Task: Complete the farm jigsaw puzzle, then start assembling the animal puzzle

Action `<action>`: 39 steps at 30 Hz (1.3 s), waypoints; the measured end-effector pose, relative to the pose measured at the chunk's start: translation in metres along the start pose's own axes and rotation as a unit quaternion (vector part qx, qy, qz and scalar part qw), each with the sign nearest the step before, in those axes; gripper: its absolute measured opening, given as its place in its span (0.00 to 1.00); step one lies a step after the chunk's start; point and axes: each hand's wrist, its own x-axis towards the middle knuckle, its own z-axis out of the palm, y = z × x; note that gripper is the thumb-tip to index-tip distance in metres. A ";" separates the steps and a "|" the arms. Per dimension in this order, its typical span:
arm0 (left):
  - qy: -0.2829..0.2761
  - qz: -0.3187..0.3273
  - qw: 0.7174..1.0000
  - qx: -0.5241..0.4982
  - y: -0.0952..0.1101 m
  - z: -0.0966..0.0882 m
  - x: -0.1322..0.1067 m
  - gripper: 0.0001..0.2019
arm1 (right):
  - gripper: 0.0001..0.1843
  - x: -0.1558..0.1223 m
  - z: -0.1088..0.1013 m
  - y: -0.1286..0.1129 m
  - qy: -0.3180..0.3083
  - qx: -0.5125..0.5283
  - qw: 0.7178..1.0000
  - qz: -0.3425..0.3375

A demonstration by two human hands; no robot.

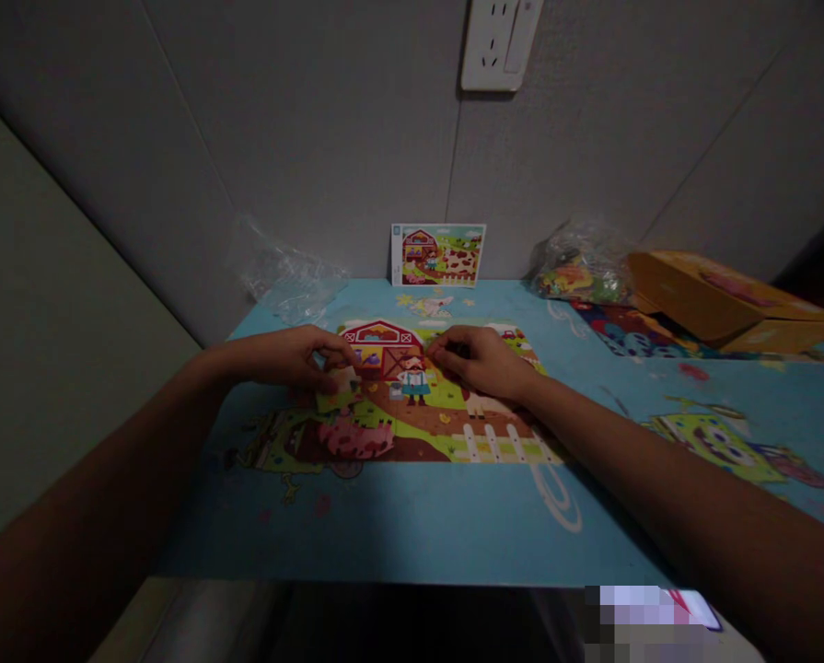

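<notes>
A farm-scene jigsaw puzzle lies assembled on the blue cartoon-print table, with a red barn near its top. My left hand rests on the puzzle's left part, its fingertips pinching at pieces beside the barn. My right hand lies on the puzzle's upper right, fingers curled and pressing down near the barn's right side. The fingertips of both hands are a short gap apart over the barn. Whether either hand holds a loose piece is hidden by the fingers.
A reference picture card of the same farm scene leans on the wall at the back. An empty clear plastic bag lies back left. A bag of pieces and a yellow box sit back right. A wall socket is above.
</notes>
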 end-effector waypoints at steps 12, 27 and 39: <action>0.003 -0.021 0.999 0.032 -0.012 0.001 0.006 0.20 | 0.15 0.000 0.001 0.003 0.003 0.005 1.000 -0.008; 0.108 -0.083 0.973 0.185 0.005 0.007 0.012 0.19 | 0.13 0.003 0.002 0.000 0.005 -0.039 0.999 -0.025; 0.103 -0.158 0.950 0.250 0.014 0.009 0.017 0.26 | 0.14 0.003 0.002 -0.001 0.002 -0.049 0.999 -0.022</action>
